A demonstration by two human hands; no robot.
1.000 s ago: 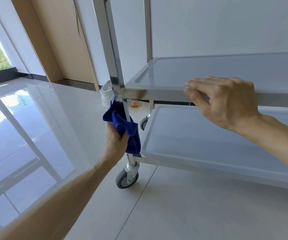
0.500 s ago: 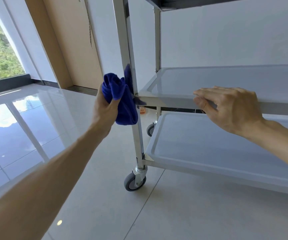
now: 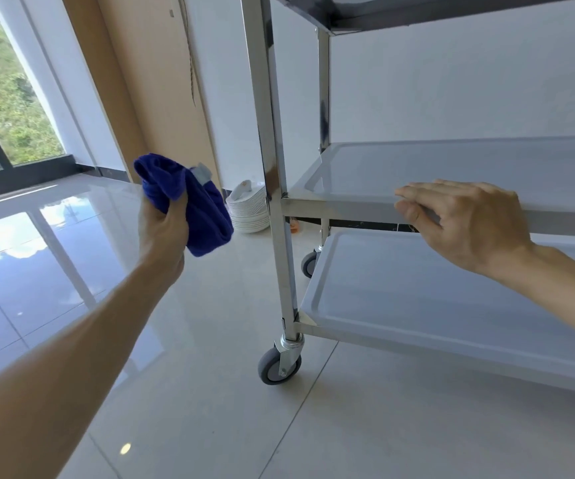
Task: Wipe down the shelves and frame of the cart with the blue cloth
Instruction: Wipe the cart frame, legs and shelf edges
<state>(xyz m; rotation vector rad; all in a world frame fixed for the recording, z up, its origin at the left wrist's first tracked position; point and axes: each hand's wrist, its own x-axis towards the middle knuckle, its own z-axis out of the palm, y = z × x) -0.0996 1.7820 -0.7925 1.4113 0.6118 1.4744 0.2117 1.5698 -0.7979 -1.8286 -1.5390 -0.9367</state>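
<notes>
From the head view, the left hand (image 3: 163,229) has pulled its bunched dark-blue cloth (image 3: 192,205) off the shiny steel corner post (image 3: 272,174), now clear to its left. Its grip is clenched on the cloth, while the right hand (image 3: 465,219), fingers loosely curled, holds the pale grey middle shelf (image 3: 451,167) rim, probably steadying the wheeled cart.

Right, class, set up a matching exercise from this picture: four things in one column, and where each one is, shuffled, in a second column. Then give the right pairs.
Things
1. blue cloth
2. right hand
3. stack of white plates
4. caster wheel

Places
A. on the floor behind the cart's front post
B. bunched in the left hand, clear of the cart
C. under the front post, on the tiles
D. resting on the middle shelf's front edge

Pairs: 1-B, 2-D, 3-A, 4-C
</notes>
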